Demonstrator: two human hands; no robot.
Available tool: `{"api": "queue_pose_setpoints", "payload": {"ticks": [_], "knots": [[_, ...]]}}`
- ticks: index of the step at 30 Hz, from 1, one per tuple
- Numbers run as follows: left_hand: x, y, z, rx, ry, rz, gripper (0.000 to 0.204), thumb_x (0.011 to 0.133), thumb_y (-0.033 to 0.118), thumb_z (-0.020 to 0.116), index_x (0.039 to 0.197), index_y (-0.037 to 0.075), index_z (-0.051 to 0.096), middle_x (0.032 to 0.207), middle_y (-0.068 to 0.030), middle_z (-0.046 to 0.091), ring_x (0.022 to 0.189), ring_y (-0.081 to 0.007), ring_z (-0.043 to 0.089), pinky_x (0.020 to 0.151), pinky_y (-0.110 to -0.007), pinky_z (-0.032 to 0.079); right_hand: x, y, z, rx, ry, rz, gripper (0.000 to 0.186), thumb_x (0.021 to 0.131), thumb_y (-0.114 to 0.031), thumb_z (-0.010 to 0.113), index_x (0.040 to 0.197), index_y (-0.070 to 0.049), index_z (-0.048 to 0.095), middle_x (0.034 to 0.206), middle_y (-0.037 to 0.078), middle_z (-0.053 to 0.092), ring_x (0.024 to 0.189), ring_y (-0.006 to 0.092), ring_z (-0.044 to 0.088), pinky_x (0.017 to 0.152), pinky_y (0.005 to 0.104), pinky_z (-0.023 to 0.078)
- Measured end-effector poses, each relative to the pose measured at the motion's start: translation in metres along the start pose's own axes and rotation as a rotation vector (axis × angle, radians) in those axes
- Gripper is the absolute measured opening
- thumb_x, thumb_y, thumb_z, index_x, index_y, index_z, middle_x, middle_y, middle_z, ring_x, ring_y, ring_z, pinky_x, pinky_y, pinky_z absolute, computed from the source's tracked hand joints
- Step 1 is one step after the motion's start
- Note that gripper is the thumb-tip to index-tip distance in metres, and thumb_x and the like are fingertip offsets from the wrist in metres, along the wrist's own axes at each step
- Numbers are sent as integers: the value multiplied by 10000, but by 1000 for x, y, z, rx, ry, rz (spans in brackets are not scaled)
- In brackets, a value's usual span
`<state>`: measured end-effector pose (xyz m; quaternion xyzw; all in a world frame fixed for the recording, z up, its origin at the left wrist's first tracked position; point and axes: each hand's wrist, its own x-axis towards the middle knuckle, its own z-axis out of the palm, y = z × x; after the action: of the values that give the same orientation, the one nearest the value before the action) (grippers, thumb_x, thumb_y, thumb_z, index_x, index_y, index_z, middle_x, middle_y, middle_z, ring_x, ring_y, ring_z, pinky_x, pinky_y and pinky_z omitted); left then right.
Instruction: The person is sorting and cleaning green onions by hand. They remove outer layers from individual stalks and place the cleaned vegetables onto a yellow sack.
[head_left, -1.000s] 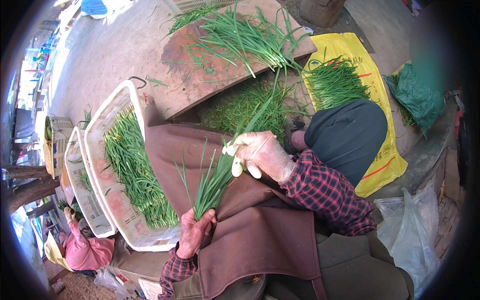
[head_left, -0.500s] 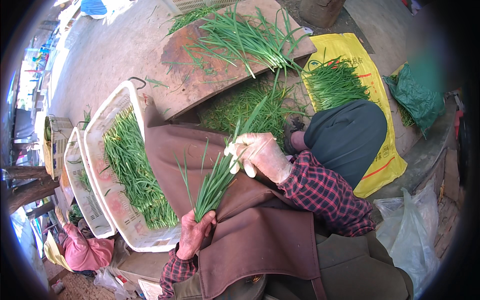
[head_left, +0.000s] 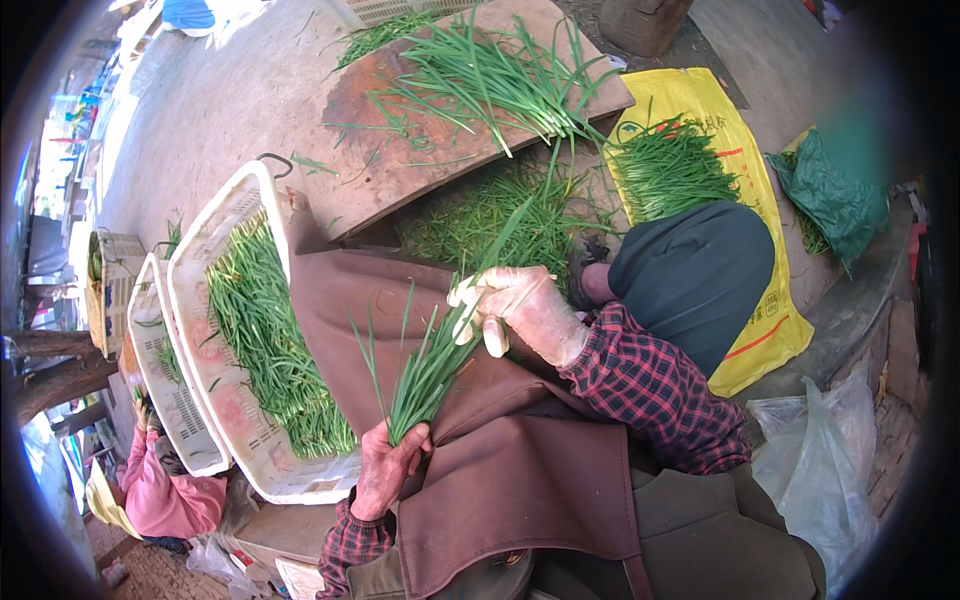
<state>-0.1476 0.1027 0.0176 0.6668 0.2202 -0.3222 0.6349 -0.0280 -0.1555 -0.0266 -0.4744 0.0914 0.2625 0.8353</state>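
Observation:
My bare left hand (head_left: 382,468) is closed round one end of a small bunch of garlic chives (head_left: 420,385) over my lap. The long green leaves fan upward, and a few strands stick out to the left. At the upper part of the bunch, my right hand (head_left: 520,310), in a pale thin glove, has its fingers curled on the leaves. One long leaf tip reaches past that hand toward the cut pile on the ground. A brown apron (head_left: 530,490) covers my lap beneath both hands.
Left of me a white plastic crate (head_left: 180,255) holds laid chives (head_left: 270,340). Loose chives (head_left: 500,75) lie on a wooden board (head_left: 360,180) ahead; trimmings (head_left: 490,215) heap below it. A yellow sack (head_left: 745,130) carries another bundle (head_left: 675,170). A person in pink (head_left: 180,500) works far left.
My right hand has shifted very slightly along the bunch while my left stays put. The person in pink has moved an arm toward the greens by the crates.

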Motion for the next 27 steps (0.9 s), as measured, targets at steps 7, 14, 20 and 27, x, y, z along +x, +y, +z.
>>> {"api": "queue_pose_setpoints", "payload": {"ticks": [7,14,20,27], "knots": [[-5,-4,-17,45,-56,-60,127,971,130,655,877,44,655,702,46,579,518,-12,406,461,-196,278,-2,-30,-19,-648,-188,-151,135,830,-75,616,887,-33,731,788,86,711,603,174,669,579,292,542],[-10,14,-22,116,-70,-66,176,958,136,671,808,47,645,597,64,519,475,-17,387,442,-205,246,13,-84,-37,-972,182,-11,182,921,-155,637,945,19,687,691,86,668,533,119,620,478,252,460],[-12,22,-23,239,-80,-32,196,958,162,676,800,53,635,614,68,508,509,-16,392,466,-207,260,32,-43,-27,-1501,-292,-606,619,888,-206,676,1450,-54,466,1428,170,509,1323,299,491,1004,387,484],[-7,21,-21,237,-76,-30,213,967,179,664,796,57,626,612,71,492,511,-18,377,468,-212,257,40,-9,-3,-1188,-423,-570,141,927,-119,622,999,-27,700,858,87,699,736,196,666,647,297,535]]}}
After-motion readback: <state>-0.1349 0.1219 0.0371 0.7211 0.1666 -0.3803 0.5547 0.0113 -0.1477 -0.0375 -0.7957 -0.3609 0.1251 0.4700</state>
